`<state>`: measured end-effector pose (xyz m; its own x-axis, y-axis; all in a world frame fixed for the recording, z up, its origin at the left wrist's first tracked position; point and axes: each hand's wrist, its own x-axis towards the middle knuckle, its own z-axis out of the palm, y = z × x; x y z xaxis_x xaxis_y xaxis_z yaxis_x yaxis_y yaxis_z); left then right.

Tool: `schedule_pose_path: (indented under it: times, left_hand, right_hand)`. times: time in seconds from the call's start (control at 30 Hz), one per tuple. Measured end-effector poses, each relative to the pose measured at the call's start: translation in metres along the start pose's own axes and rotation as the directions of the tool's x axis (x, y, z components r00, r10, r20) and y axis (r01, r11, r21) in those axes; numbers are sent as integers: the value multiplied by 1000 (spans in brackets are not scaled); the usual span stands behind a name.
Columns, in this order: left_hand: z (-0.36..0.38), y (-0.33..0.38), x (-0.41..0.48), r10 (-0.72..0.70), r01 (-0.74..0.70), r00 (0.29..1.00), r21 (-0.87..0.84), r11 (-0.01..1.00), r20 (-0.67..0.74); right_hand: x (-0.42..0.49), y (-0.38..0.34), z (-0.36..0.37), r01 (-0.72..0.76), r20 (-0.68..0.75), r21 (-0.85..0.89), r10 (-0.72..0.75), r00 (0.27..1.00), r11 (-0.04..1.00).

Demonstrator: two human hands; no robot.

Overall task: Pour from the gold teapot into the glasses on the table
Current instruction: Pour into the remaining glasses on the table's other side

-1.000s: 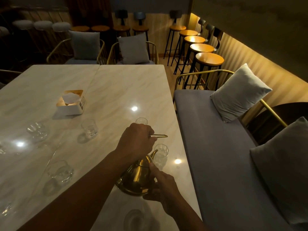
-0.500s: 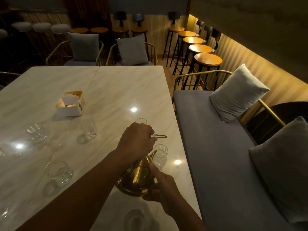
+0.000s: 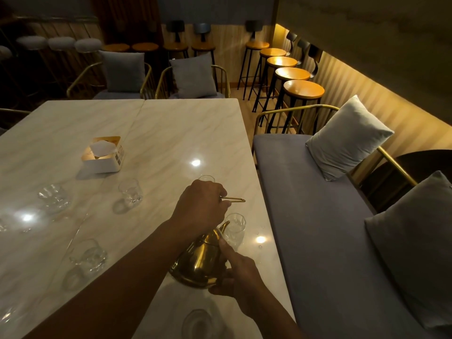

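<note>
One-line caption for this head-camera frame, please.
Left hand grips the gold teapot handle, right hand steadies its body, spout at a glass.

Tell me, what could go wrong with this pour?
The glass under the spout stands near the table edge, so a nudge from the teapot might tip it toward the bench. The left hand hides part of the spout, and droplets already lie beside the glass; overfilling may go unnoticed.

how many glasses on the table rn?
7 clear: one at the teapot spout, one behind the left hand, mid-table, far left, near left, bottom centre, bottom-left corner. Left edge may hide more.
</note>
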<state>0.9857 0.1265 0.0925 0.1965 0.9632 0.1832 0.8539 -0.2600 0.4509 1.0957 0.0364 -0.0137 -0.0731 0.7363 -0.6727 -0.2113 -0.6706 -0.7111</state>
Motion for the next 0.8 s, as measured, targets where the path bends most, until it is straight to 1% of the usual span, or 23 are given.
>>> schedule_pose_path:
  times: [0.47,0.8]
  left_hand:
    - [-2,3,-1,-21,21,1000,-11,1000,5]
    - [-4,5,-2,-21,21,1000,-2,1000,11]
  right_hand:
    - [2,2,-2,11,18,14,-11,1000,1000]
    - [5,3,-2,2,9,-5,-2,1000,1000]
